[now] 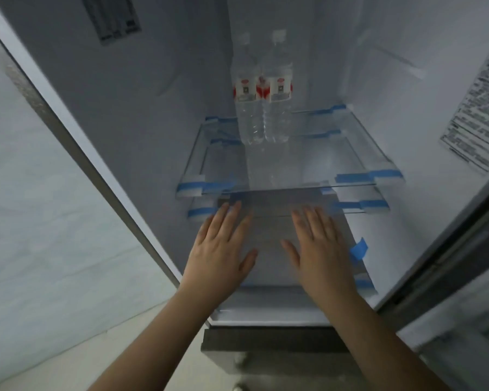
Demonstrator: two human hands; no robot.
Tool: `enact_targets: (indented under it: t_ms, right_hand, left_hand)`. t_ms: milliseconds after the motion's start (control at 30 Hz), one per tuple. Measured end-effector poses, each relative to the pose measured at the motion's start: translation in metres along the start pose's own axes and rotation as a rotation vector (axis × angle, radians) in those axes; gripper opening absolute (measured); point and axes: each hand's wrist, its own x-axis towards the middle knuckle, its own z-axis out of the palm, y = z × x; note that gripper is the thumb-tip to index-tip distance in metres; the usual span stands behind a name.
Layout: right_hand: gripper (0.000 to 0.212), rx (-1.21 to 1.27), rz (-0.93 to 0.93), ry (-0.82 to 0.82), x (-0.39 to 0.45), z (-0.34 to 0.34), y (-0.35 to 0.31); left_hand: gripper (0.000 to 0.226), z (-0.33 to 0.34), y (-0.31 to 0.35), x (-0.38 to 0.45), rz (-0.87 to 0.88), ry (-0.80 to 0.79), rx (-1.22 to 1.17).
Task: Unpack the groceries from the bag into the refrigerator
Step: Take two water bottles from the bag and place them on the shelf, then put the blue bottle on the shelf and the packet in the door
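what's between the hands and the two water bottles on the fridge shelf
Nothing visible. The left hand and right hand are open and empty in front of the lower shelves; the water bottles stand at the back of the top glass shelf, with bare glass before them.

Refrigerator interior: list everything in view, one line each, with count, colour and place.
water bottles: two, clear with red-and-white labels, upright side by side at the back of the upper glass shelf.
glass shelves: two, clear, one above the other across the middle of the refrigerator.
blue tape strips: several, on the shelf corners and the right side of the lower compartment.
printed label: one, white with black text, on the right inner wall.
grey sticker: one, on the left inner wall, top.
left hand: open, flat, fingers reaching under the lower shelf.
right hand: open, flat, beside the left.
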Motion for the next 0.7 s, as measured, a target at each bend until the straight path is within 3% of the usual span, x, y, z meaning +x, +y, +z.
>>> enact_targets:
  t_ms: [300,700]
  right_hand:
    - [0.068,-0.021,-0.126,-0.159,-0.037,0.007,-0.030]
    - [0.063,0.067,-0.546,-0.212,-0.088,0.003,-0.181]
  left_hand:
    - [0.060,-0.022,-0.013,-0.090,-0.134,-0.091,0.086]
    - [0.061,-0.077,-0.078,-0.261,-0.597,-0.085,0.116]
